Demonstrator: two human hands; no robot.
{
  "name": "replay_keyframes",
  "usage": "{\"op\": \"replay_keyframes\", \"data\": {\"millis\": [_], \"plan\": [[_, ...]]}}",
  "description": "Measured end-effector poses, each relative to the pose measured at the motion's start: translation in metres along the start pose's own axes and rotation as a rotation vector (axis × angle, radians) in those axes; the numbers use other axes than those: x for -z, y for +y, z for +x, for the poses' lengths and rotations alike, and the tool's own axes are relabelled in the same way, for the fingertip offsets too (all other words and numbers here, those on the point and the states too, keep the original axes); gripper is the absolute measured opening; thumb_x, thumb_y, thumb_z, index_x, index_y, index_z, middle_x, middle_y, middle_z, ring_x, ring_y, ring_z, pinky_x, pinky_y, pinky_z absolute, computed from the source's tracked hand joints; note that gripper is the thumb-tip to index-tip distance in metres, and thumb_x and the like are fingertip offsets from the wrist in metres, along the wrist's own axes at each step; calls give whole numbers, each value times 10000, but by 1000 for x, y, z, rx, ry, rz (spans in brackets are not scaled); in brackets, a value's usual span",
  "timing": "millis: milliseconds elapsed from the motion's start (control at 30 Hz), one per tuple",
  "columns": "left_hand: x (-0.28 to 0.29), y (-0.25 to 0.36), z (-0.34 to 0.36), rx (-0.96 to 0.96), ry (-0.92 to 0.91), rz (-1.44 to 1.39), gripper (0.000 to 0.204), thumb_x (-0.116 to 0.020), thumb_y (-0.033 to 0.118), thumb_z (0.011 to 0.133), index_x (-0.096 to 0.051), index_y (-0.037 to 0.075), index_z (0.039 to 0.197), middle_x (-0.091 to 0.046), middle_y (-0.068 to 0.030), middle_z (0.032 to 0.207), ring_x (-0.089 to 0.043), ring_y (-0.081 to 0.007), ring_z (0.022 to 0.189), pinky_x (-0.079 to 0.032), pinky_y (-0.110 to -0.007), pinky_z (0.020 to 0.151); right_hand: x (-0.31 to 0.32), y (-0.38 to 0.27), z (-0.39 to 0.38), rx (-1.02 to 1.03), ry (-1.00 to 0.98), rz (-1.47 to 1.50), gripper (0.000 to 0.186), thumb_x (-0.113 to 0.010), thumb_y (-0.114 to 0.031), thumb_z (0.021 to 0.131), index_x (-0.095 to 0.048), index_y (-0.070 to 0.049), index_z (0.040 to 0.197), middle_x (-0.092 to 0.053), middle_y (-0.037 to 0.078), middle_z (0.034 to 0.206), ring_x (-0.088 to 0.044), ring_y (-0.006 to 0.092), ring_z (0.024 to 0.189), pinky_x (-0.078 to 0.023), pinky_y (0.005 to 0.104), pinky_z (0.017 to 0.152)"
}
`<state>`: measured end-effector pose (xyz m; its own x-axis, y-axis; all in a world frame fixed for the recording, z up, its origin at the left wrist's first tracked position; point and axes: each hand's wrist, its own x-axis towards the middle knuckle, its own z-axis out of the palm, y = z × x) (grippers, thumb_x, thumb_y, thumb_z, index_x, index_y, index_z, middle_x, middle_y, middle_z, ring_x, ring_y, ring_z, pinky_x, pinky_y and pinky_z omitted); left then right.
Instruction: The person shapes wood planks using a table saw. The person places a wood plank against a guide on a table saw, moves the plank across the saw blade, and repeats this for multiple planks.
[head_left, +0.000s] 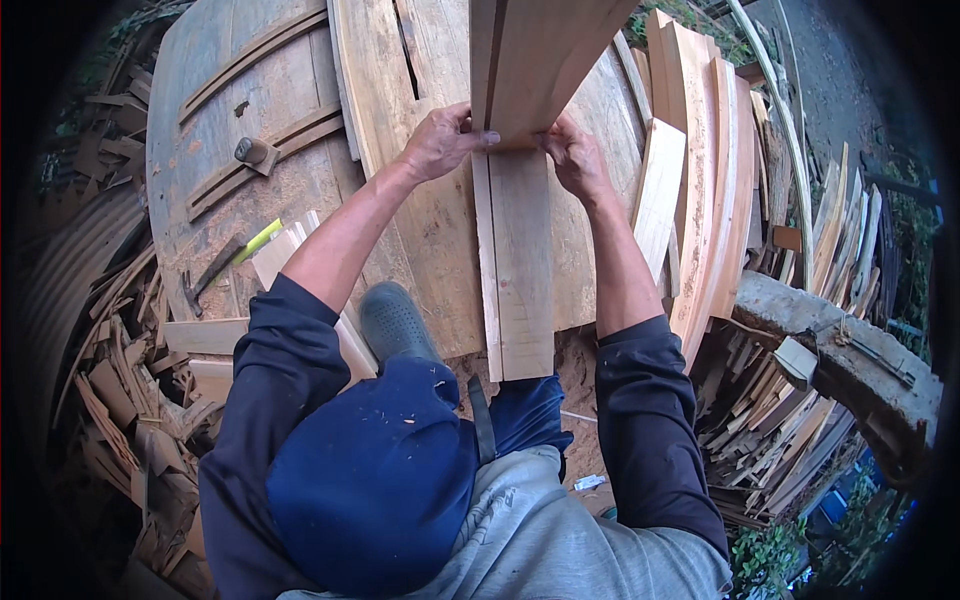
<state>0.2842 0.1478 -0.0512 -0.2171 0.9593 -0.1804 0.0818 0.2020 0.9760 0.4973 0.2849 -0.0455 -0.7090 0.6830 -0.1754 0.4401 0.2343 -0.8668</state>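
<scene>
My left hand (445, 140) and my right hand (575, 158) both grip the near end of a pale wooden plank (530, 55) that runs away from me. Its end sits just above a second, similar plank (522, 270), which lies toward me on a large round wooden slab (260, 95). A narrow strip (486, 260) runs along the lower plank's left edge. My foot in a grey clog (395, 320) rests on the slab's near edge, beside my raised knee.
A hammer with a yellow-green handle (225, 262) lies on the slab at the left, near a round metal knob (250, 150). Curved boards (715, 190) lean at the right. Scrap wood (120, 390) is heaped at the left and under a stone ledge (850, 370) at the right.
</scene>
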Motion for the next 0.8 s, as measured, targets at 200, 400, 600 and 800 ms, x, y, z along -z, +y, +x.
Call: {"op": "replay_keyframes", "data": {"millis": [200,400,600,800], "plan": [[-12,23,-5,82,9,183,373,-732,268,982,-682,66,1291,-764,-99,1109,-716,-178,976,-553,-352,890,-1,8,-9,44,63,-57,263,-637,-109,982,-642,-153,1242,-769,139,1085,-722,353,1065,-544,435,875],[7,25,7,81,-100,363,440,-687,396,1002,-667,96,1323,-747,-118,1164,-713,-242,1065,-540,-381,941,1,4,-3,18,58,-48,267,-642,-149,994,-652,-139,1261,-769,111,1042,-715,270,995,-541,397,880],[4,19,6,160,-118,350,461,-694,437,985,-670,86,1282,-727,-150,1192,-695,-284,1100,-526,-399,970,4,3,-4,-43,35,-42,265,-638,-154,986,-645,-171,1251,-768,137,1127,-724,346,1067,-541,427,893],[3,3,2,68,-117,310,339,-653,267,1021,-633,64,1292,-730,-172,1187,-681,-290,1134,-513,-402,995,6,5,-3,-6,14,-56,276,-640,-170,990,-642,-187,1265,-770,134,1122,-726,339,1065,-540,428,894]]}}
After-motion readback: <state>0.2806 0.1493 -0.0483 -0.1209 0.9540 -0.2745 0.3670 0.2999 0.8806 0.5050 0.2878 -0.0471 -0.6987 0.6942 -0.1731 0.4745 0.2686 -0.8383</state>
